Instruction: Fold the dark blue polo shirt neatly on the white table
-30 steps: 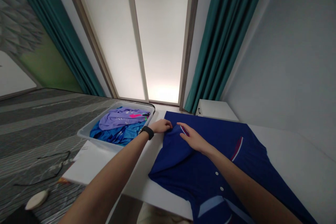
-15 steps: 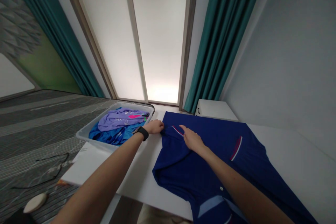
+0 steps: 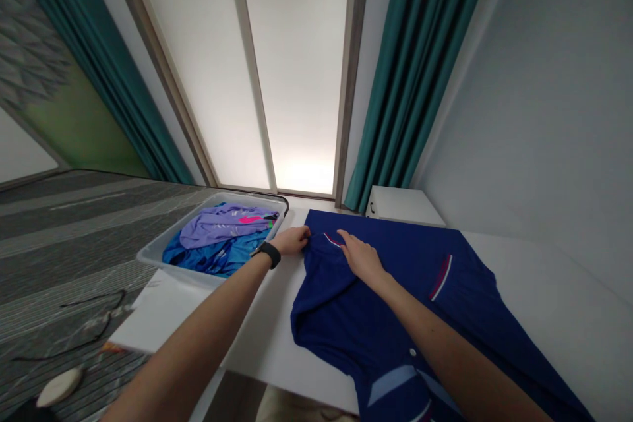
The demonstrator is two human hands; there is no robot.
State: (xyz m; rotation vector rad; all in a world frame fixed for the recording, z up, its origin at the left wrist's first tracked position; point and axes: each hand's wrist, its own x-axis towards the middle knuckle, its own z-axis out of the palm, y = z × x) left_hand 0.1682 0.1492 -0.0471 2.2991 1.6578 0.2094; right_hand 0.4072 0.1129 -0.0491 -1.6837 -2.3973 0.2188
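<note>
A dark blue polo shirt (image 3: 395, 316) lies spread on the white table, its collar toward me and one striped sleeve cuff (image 3: 442, 278) at the right. My left hand (image 3: 293, 240), with a black watch on the wrist, is closed on the shirt's edge at the far left, beside the left sleeve. My right hand (image 3: 363, 260) rests on the left sleeve next to its red-and-white trim, index finger stretched out. Its other fingers are partly hidden. Below the hands, the shirt's left side lies in a loose fold.
A clear plastic bin (image 3: 148, 256) left of my left hand holds purple and blue clothes (image 3: 222, 227). A white box (image 3: 163, 310) sits in front of it. Behind the table are a white cabinet (image 3: 405, 206), a teal curtain (image 3: 420, 79) and frosted sliding doors (image 3: 297, 92).
The shirt's folded left edge has shifted slightly to the right. Both hands keep nearly the same places on the shirt, and the view has moved a little.
</note>
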